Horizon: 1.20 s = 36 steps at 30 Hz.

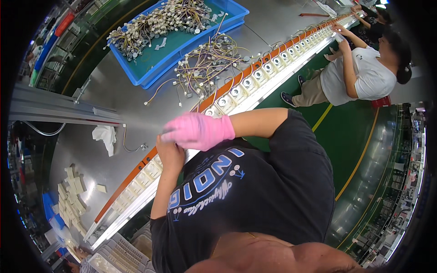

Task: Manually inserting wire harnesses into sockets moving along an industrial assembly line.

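Note:
My right hand [199, 131], in a pink glove with greyish fingertips, is blurred by motion. Its fingers curl together over the top of my left hand [170, 155], which is bare. The left fingers look bent in and are partly covered by the glove; whatever lies between the two hands is hidden. Both hands are above a long orange rail [132, 176] lined with white square housings [223, 103], several with a round grey part inside. Just beyond my hands, a loose heap of wired connectors [207, 66] with yellow and purple leads spreads over the metal table [98, 86].
A blue tray [142, 83] piled with more wired connectors stands at the back. White blocks [70, 195] and a white cloth [107, 136] lie at left, near a metal post [54, 109]. Co-workers, one in a white shirt [375, 75], stand along the rail at far right.

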Each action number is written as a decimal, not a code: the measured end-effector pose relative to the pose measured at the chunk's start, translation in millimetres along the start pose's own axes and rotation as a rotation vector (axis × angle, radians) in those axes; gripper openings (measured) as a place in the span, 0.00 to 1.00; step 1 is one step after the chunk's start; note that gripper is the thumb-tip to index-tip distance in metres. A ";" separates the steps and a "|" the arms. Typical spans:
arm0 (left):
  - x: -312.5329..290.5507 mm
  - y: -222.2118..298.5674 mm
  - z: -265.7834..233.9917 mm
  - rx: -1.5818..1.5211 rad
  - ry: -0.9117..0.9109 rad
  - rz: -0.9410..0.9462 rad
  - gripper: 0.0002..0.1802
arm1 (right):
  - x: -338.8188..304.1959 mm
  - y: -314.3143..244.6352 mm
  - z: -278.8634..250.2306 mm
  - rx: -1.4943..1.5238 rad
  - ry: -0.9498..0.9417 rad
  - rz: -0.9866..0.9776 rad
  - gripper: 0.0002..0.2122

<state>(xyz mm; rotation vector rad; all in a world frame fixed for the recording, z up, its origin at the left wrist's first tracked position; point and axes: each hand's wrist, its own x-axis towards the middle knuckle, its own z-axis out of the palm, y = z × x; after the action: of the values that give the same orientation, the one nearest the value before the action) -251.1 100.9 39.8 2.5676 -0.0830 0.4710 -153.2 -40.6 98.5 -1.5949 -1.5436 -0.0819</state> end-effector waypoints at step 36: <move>-3.1 2.3 8.3 -0.053 0.144 -0.311 0.07 | 39.1 16.1 8.1 -0.498 -0.899 0.137 0.04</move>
<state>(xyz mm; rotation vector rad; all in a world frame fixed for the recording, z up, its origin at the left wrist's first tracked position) -251.8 94.7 33.2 2.4278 0.3446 0.5229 -135.2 -2.7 108.3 -2.3092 -2.1871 0.4125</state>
